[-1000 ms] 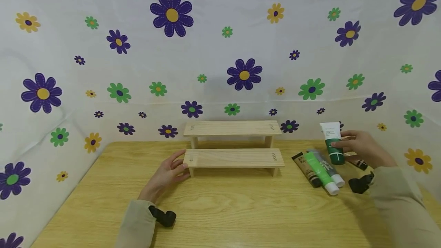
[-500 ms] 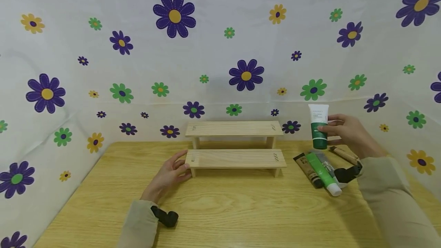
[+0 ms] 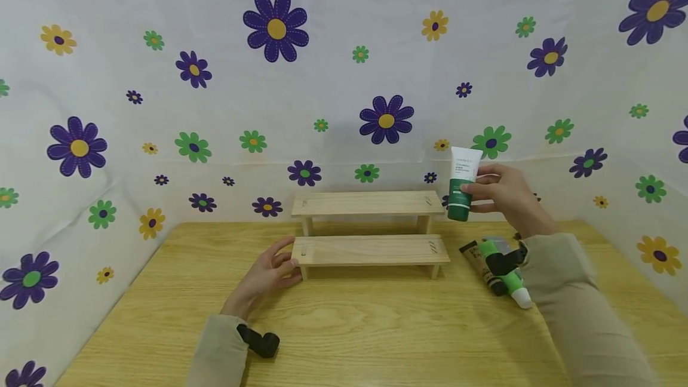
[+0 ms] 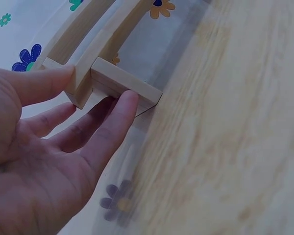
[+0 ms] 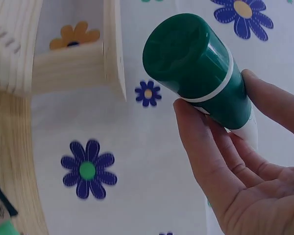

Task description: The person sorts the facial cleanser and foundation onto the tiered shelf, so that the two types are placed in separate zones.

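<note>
My right hand (image 3: 505,193) holds a white-and-green squeeze tube (image 3: 462,173) between thumb and fingers, raised near the right end of a two-step wooden rack (image 3: 371,249). The tube stands nearly upright, its green cap (image 5: 174,49) downward, as the right wrist view shows from below. At the rack's left end, my left hand (image 3: 263,275) grips the lower step. In the left wrist view the thumb (image 4: 46,84) lies against the board's end, with the fingers around the support leg (image 4: 122,81).
Under the right forearm lie several tubes on the wooden table (image 3: 344,333): a brown-and-black tube (image 3: 481,264), a bright green tube (image 3: 515,284) with a white cap, and others partly hidden. Behind the table hangs a white cloth (image 3: 322,88) with a flower print.
My right hand has lifted the white-and-green tube from above the other tubes and carried it left toward the rack. The left hand has stayed at the rack's left end.
</note>
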Motion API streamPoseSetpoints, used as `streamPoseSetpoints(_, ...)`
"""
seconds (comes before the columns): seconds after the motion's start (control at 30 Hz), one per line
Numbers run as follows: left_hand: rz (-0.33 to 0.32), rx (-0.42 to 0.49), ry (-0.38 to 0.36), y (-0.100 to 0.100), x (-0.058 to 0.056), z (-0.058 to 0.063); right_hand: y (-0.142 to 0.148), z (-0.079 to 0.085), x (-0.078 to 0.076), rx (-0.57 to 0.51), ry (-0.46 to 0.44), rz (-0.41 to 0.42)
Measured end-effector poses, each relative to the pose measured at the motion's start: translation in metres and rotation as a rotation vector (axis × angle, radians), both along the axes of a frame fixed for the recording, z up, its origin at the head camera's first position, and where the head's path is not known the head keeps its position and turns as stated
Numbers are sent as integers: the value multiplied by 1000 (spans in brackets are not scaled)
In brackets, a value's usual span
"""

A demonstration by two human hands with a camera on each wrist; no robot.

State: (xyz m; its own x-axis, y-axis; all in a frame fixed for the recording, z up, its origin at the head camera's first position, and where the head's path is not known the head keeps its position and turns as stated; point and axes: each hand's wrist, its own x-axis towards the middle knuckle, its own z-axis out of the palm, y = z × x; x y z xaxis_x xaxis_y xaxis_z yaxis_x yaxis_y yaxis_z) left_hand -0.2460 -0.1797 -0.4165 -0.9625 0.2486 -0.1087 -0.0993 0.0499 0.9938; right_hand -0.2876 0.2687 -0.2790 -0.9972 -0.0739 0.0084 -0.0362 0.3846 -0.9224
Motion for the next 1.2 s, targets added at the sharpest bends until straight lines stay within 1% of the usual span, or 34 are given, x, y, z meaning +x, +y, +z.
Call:
streamPoseSetpoints(0.17, 1, 8, -3, 1, 0, -2, -22, 1, -3, -61, 17, 4)
streamPoseSetpoints(0.33, -8, 10, 6, 2, 0, -4, -47, 2, -7, -135, 24, -28)
streamPoseSetpoints(0.43, -10, 14, 9, 3, 0, -3, -63, 1, -11, -192, 44, -39)
streamPoseSetpoints(0.6, -20, 14, 11, 3, 1, -2, -91, -2, -17, -263, 69, -50)
streamPoseSetpoints(0.73, -17, 12, 13, 4, 2, -2, -112, -6, -22, -294, 83, -59)
streamPoseSetpoints(0.87, -13, 11, 13, 4, 2, -2, -133, -10, -25, -329, 113, -59)
streamPoseSetpoints(1.2, -24, 16, 24, 1, 1, -2, -180, -21, -35, -362, 250, -47)
